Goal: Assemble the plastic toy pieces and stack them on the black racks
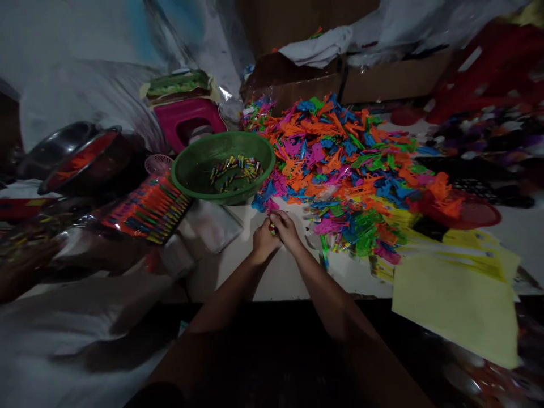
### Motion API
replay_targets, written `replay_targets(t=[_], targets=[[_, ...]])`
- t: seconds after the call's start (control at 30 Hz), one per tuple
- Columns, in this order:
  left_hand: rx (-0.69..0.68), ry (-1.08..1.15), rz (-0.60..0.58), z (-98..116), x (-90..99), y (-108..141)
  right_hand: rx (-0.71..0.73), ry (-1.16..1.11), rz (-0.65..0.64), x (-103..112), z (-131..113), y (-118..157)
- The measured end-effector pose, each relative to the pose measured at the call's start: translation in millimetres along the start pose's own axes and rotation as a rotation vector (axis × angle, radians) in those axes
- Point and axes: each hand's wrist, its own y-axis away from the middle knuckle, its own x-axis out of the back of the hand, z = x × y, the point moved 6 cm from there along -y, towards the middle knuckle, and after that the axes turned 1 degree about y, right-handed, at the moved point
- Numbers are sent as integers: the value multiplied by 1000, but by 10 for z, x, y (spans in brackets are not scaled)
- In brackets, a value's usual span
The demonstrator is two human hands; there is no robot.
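Observation:
My left hand and my right hand meet over the white table, near its front edge. Both have their fingers closed around a small yellowish piece, mostly hidden between them. Just beyond my hands lies a large heap of orange, blue, green and pink plastic pieces. To the upper left of my hands stands a green basin with several small striped, multicoloured pieces inside.
Rows of orange-and-green packed pieces and a clear plastic bag lie left. Metal bowls and a pink stool stand behind. Yellow sheets and a red dish are right. At far left is another person's arm.

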Motion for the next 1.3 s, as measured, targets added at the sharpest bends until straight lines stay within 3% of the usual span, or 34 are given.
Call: replay_targets(t=[0.13, 0.3, 0.4, 0.5, 0.6, 0.7, 0.83, 0.93, 1.03, 1.13, 1.3], targets=[[-127, -66, -58, 13, 4, 84, -3, 104, 61, 50, 92, 52], [-241, -124, -130, -126, 20, 144, 118, 340, -29, 64, 76, 52], [-285, -58, -193, -210, 41, 91, 109, 338, -85, 51, 79, 40], [-285, 8, -249, -238, 66, 25, 48, 248, 7, 143, 92, 11], [-204, 58, -247, -230, 90, -23, -23, 110, 122, 256, 107, 5], [-33, 222, -140, -239, 141, -95, -93, -30, 136, 293, 131, 13], [370, 736, -2, -359, 148, -225, -176, -144, 46, 265, 165, 12], [566, 1112, -92, -319, 41, -302, -202, -143, -34, 240, 147, 16], [661, 1411, -183, -203, -77, -307, -165, -63, -143, 191, 79, 30], [658, 1516, -128, -147, -138, -276, -103, 14, -186, 153, 32, 38], [650, 1576, -144, -156, -176, -225, -109, 8, 30, 261, 107, 2]])
